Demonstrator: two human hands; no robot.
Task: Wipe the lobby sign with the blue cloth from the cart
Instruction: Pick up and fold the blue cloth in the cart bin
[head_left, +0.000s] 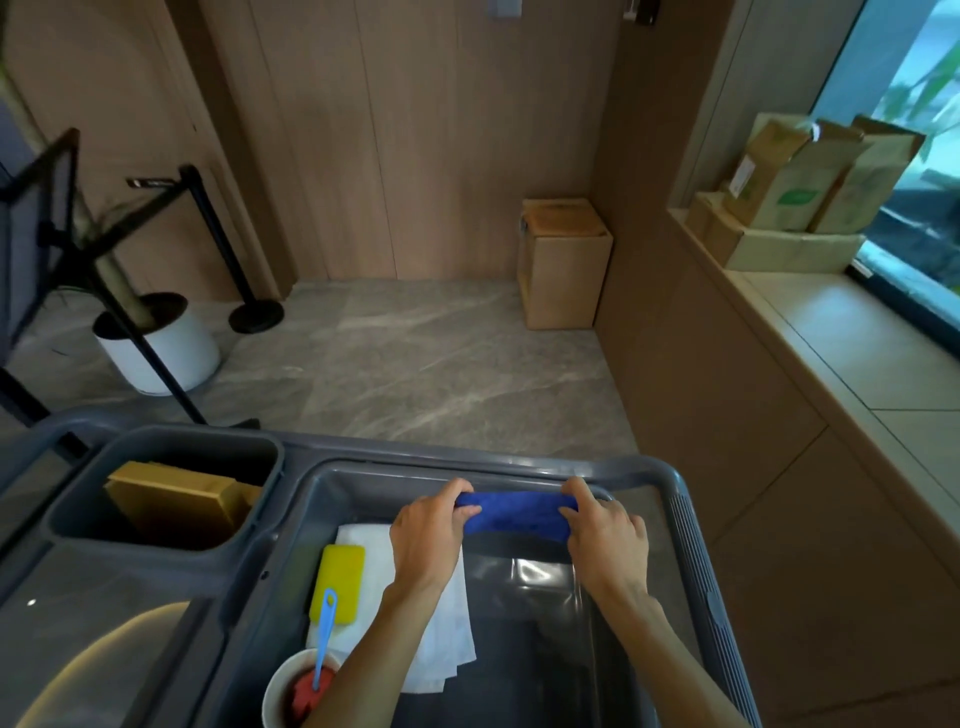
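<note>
Over the grey cart (691, 519), both hands hold the blue cloth (514, 512) stretched between them: left hand (431, 530) clenched on its left end, right hand (605, 530) on its right. Below lie a white cloth (452, 634) and yellow sponge (337, 582) (side by side, sponge overlapping).

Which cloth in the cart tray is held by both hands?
The blue cloth, gripped at its ends by both hands; the white cloth lies loose under the yellow sponge.
</note>
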